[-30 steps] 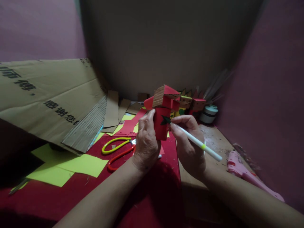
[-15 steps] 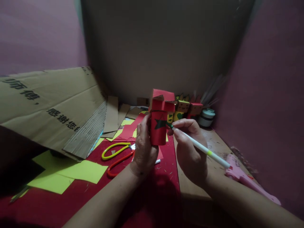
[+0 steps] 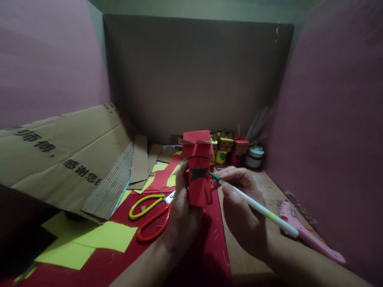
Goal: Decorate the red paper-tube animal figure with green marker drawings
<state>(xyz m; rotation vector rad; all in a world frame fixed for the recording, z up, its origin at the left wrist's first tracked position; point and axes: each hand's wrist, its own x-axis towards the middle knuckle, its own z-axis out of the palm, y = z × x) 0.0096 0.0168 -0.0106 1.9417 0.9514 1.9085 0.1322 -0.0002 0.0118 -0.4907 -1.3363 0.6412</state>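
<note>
A red paper figure [image 3: 200, 192], with a boxy head on a tube body, is held upright in my left hand [image 3: 185, 217]. My fingers wrap its left side and back. On its front is a dark star [image 3: 199, 173], with the outline of its top point unfilled. Between the thumb and fingers of my right hand [image 3: 243, 203] is a white felt-tip pen [image 3: 254, 205]. Its green tip is just right of the star; whether it touches the paper I cannot tell. Scissors [image 3: 154, 215] with one yellow and one red handle lie beside my left hand, their blades partly hidden.
A large printed cardboard sheet [image 3: 68, 159] leans at the left, above yellow paper pieces [image 3: 104, 235]. Red paper scraps [image 3: 164, 175] and cardboard strips lie behind. Finished-looking box figures [image 3: 226, 149] and a pale round pot [image 3: 255, 156] stand at the back. A pink glue gun [image 3: 317, 239] lies at right.
The view has tilted up, so things sit lower in it. The figure has turned so its star faces me more squarely. The pen tip has drawn slightly away from the star.
</note>
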